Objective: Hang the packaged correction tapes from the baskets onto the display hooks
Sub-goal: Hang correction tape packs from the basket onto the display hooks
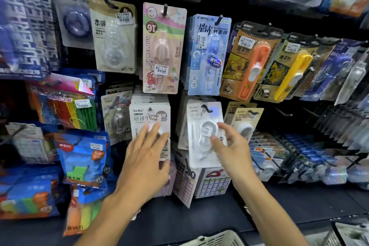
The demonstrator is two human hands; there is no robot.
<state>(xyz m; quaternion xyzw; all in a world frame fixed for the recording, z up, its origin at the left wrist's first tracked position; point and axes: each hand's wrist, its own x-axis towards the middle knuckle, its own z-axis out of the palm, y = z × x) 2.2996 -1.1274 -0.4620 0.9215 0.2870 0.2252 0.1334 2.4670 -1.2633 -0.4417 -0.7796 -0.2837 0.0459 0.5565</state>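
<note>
Correction tape pack pinched by right hand fingers; left hand fingers spread.

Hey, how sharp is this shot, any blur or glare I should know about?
Head view: centre is fairly sharp, the pink My Melody pack readable; left-edge packs smear with blur; wide-angle bending tilts the right racks; glare washes out the white pack by the right hand.

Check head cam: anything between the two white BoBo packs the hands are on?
Nothing hangs there: head view shows dark backing between left pack and right pack.
</note>
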